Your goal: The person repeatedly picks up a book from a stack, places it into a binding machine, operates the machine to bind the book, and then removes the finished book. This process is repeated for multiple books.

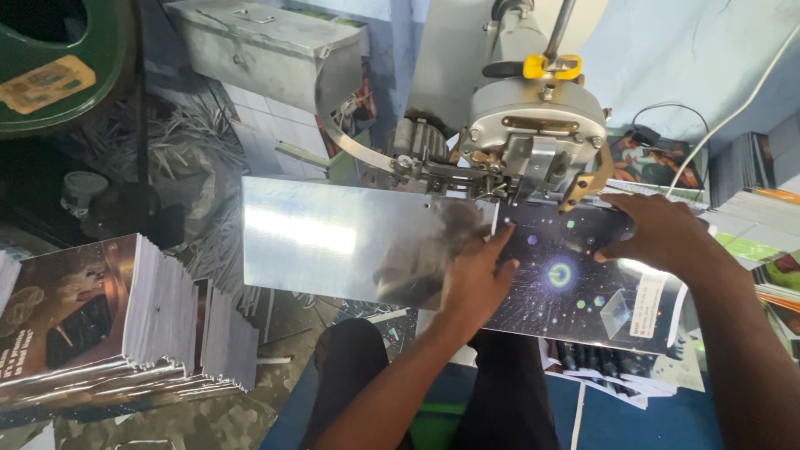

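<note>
A dark booklet cover with a starry pattern and a glowing ring lies on the machine's table, its top edge under the grey stitching machine head. My left hand presses flat on the booklet's left edge, where it meets the shiny metal plate. My right hand rests on the booklet's upper right part, fingers spread and pointing left toward the machine head. Neither hand grips anything.
A tall stack of printed booklets stands at the lower left. More stacks sit at the right. A metal box is at the top, a green bin at the upper left. My knees and loose sheets lie below the table.
</note>
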